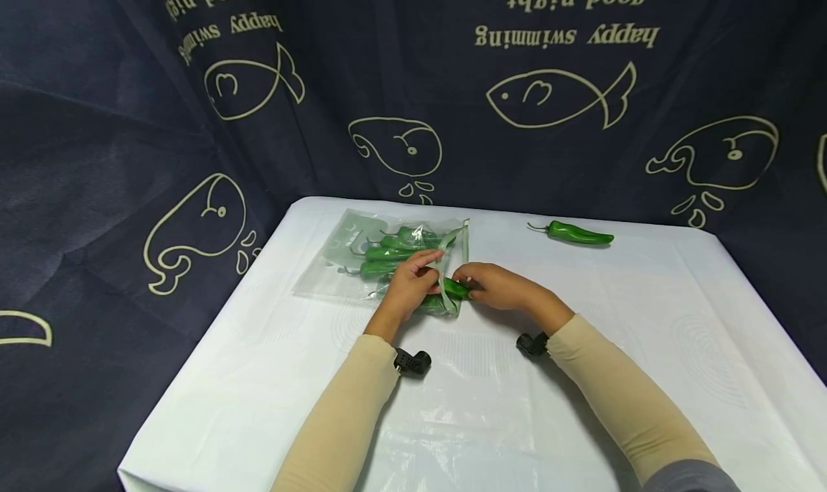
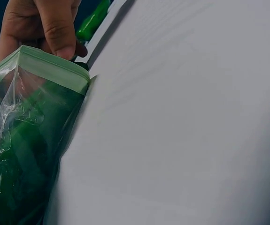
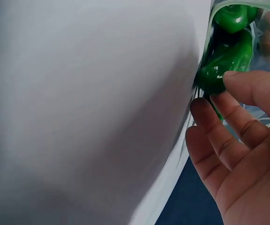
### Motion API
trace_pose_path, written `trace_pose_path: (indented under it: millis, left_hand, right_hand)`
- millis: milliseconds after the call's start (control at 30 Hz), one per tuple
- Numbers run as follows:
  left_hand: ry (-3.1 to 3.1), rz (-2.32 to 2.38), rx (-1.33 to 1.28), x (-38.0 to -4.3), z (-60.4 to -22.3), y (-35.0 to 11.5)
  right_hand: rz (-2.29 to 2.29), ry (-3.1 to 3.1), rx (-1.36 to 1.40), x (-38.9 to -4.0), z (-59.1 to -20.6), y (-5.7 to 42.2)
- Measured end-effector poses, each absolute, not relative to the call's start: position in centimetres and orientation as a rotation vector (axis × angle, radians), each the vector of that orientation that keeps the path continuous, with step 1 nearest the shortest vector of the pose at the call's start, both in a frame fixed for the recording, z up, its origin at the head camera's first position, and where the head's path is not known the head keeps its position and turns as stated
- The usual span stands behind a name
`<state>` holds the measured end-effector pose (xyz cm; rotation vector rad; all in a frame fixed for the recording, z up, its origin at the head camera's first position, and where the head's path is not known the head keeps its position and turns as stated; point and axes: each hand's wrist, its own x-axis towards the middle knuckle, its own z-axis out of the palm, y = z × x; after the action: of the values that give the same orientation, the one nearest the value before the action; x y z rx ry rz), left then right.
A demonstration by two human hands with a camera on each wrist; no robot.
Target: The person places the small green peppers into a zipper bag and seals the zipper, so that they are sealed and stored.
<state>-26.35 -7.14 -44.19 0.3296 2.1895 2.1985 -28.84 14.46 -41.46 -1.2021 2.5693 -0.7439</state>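
Observation:
A clear zip bag (image 1: 321, 273) with a pale green zip strip (image 2: 55, 70) lies on the table, several green peppers (image 1: 381, 253) inside it. My left hand (image 1: 411, 284) grips the bag beside its mouth, which faces right. At that mouth my right hand (image 1: 497, 285) pinches the end of a green pepper (image 3: 228, 61) between thumb and fingertips; the pepper's other end is inside the bag. In the right wrist view, another pepper (image 3: 233, 18) shows within the bag's opening.
One loose green pepper (image 1: 579, 233) lies near the table's back edge, right of the bag. The table (image 1: 646, 319) has a white cover. Dark curtains (image 1: 452, 68) with fish drawings hang behind it and at the left. A small black camera sits at each wrist.

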Motion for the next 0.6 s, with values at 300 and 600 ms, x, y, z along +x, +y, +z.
trace_pose_path:
  millis: [300, 600]
  left_hand:
    - [2.189, 2.193, 0.332, -26.35, -44.12, -7.23]
    - [2.172, 2.196, 0.344, -26.39, -44.20, -7.22]
  right_hand:
    - [-0.764, 2.554, -1.214, -28.78, -41.32, 14.93]
    - [-0.768, 2.549, -1.205, -29.26, -41.38, 14.29]
